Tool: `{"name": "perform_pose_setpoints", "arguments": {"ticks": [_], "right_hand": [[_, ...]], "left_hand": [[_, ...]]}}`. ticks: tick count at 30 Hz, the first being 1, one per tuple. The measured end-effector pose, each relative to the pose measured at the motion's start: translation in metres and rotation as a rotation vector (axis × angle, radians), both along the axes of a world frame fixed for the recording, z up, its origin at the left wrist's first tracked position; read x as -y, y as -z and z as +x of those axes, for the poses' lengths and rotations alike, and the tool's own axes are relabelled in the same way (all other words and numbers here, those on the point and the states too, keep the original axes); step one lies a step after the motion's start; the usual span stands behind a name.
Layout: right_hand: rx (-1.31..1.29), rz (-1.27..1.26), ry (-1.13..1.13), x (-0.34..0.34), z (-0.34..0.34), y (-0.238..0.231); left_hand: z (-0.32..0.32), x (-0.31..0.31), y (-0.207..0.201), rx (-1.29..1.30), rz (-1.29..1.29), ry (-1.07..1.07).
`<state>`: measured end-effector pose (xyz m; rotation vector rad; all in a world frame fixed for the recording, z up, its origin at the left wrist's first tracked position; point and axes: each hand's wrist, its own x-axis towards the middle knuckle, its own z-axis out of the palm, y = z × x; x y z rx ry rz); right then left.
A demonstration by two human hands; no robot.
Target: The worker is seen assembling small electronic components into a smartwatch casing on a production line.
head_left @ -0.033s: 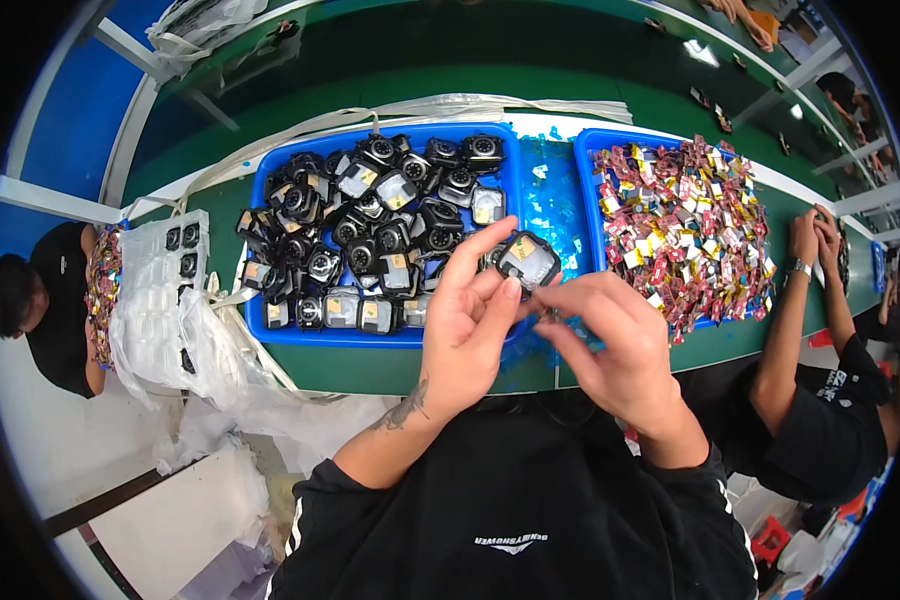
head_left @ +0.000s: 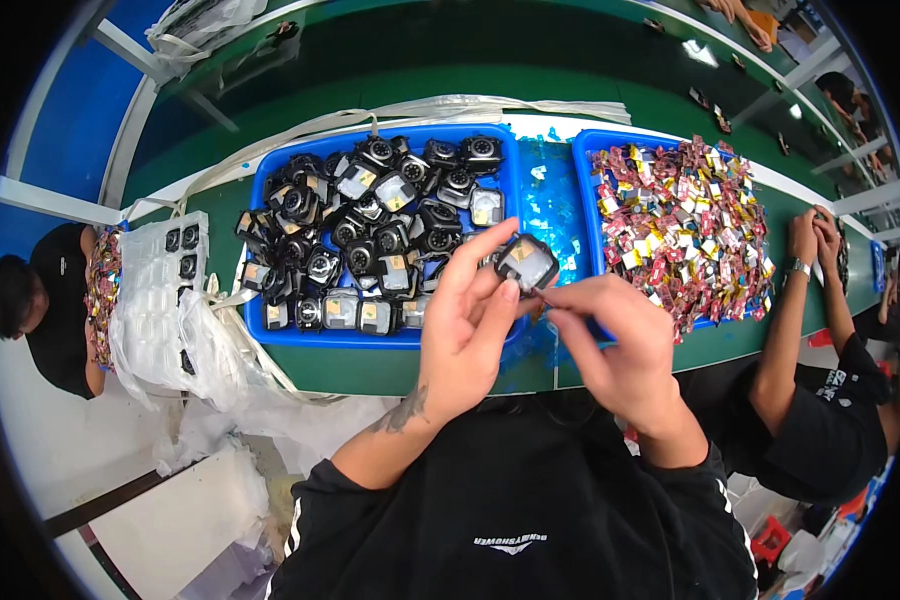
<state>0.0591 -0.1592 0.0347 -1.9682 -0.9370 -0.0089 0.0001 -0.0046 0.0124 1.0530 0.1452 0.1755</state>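
Observation:
My left hand [head_left: 465,340] is closed round a square black watch case [head_left: 526,264], held between thumb and fingers above the strip between two blue trays. A grey, square insert faces up in the case. My right hand [head_left: 620,340] is pinched at the lower right edge of the case. Whatever lies between its fingertips is too small to make out. Left of my hands, the blue tray [head_left: 254,330] is heaped with similar black watch cases [head_left: 365,240], some showing round sensor backs and some grey inserts.
Another blue tray [head_left: 585,200] at right is piled with small red, white and yellow parts [head_left: 680,230]. Blue film scraps [head_left: 550,200] litter the strip between. White moulded trays [head_left: 155,290] stand at left. A co-worker's hands [head_left: 815,238] rest at far right; another person [head_left: 55,305] sits far left.
My right hand has shifted slightly right, its fingers drawing closer together by the case. My left hand keeps hold of the watch case almost in place.

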Motion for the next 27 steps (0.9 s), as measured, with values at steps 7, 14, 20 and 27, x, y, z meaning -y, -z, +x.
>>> {"name": "perform_pose_setpoints", "arguments": {"ticks": [7,14,20,27], "right_hand": [[-0.891,0.455,-0.125,0.007,0.004,0.004],[-0.989,0.425,-0.163,0.006,0.007,0.002],[-1.129,0.348,-0.231,0.009,0.012,0.001],[-0.442,0.146,-0.115,0.012,0.001,0.002]], "left_hand": [[-0.013,-0.015,-0.004,0.28,0.83,0.013],[-0.02,-0.02,-0.006,0.296,0.905,-0.038],[-0.018,-0.02,0.001,0.397,1.139,-0.134],[-0.026,-0.015,0.01,0.075,0.688,0.04]]}}
